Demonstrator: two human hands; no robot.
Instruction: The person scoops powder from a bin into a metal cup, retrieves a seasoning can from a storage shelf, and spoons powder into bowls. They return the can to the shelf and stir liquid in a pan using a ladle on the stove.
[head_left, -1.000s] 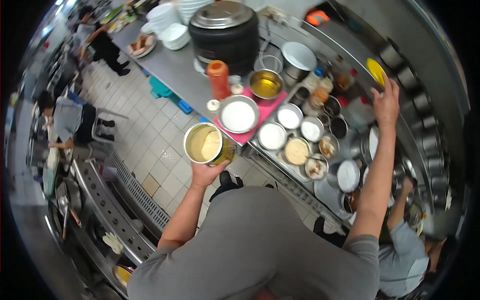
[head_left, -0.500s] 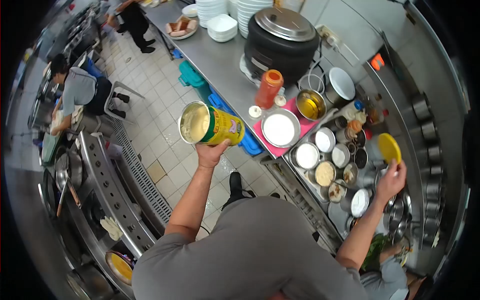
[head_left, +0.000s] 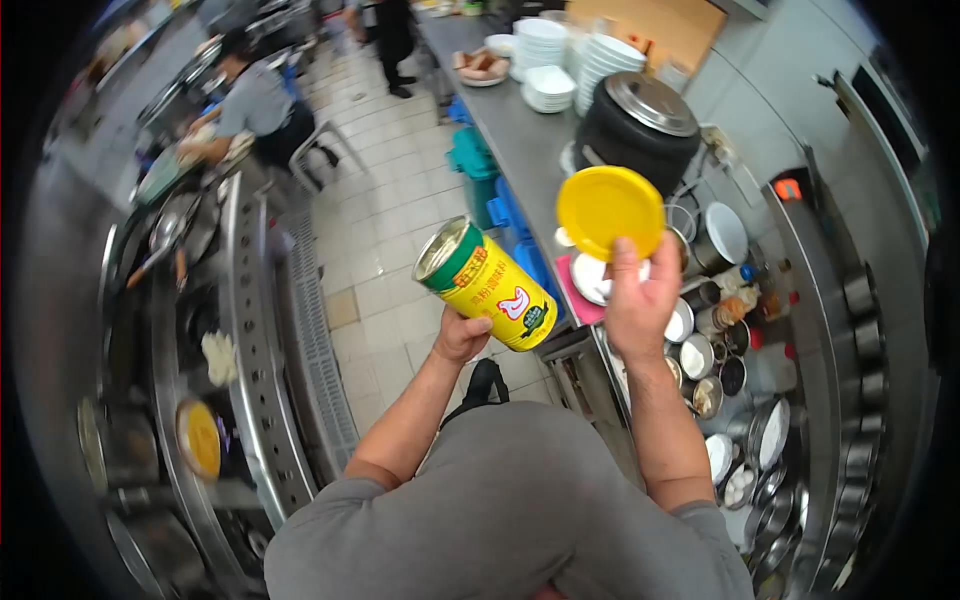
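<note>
My left hand (head_left: 464, 335) is wrapped round the lower side of a yellow and green can (head_left: 497, 292), which is tilted with its open metal rim up and to the left. Printed on the can are a white bird shape and lettering. What lies inside barely shows from this angle. In my right hand (head_left: 643, 300) I hold a round yellow plastic lid (head_left: 611, 212) by its lower edge, thumb on its face. The lid is raised to the right of the can, apart from it, and covers part of the counter behind.
On the right, a steel counter (head_left: 505, 130) bears stacked white plates (head_left: 609, 65), a black soup warmer (head_left: 640, 130) and several seasoning tins (head_left: 697, 355). To the left runs a stove (head_left: 255, 330). A co-worker (head_left: 262, 105) sits beyond it; another person stands farther back.
My right hand has brought the yellow lid from above the seasoning tins leftward, near the can. The can has tipped so its inside shows less. My view has turned rightward.
</note>
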